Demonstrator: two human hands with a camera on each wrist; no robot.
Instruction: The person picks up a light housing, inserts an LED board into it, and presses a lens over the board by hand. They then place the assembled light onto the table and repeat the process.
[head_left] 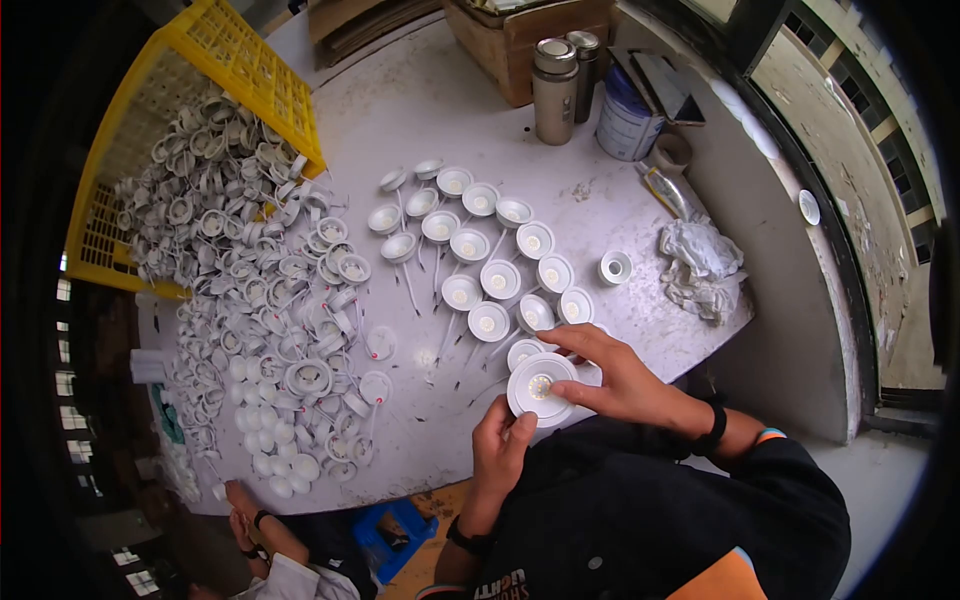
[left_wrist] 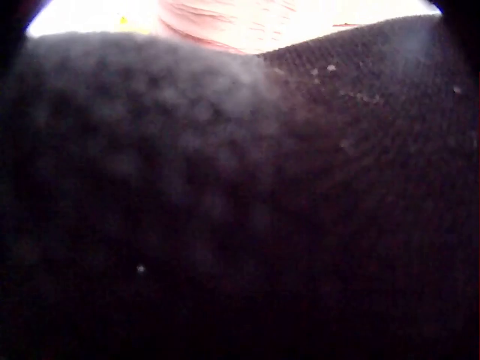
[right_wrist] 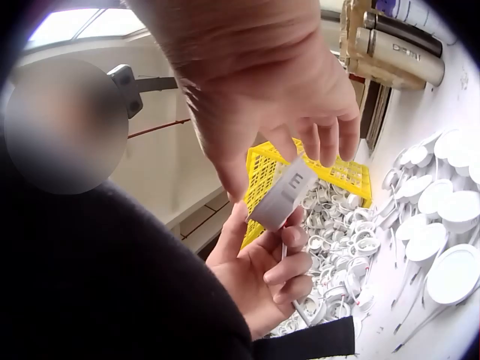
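Note:
My left hand point(head_left: 500, 445) grips a white round LED downlight point(head_left: 528, 405) by its rim, its face with a ring of small yellow LEDs turned up in the head view. In the right wrist view, the downlight's side shows printed letters, and a cable hangs by the left fingers. Over the downlight, my right hand point(head_left: 635, 385) has its fingers loosely extended, the thumb overlapping the face and the index finger beyond the rim. Similar downlights point(head_left: 488, 322) stand in rows just beyond the hands. Dark fabric fills most of the left wrist view.
A yellow crate point(head_left: 290, 110) spills a heap of white lamp parts point(head_left: 250, 290) across the left side. Bottles point(head_left: 555, 95), a bucket point(head_left: 625, 125) and a crumpled plastic bag point(head_left: 700, 265) stand or lie toward the window. Another person's hands point(head_left: 242, 510) are at lower left.

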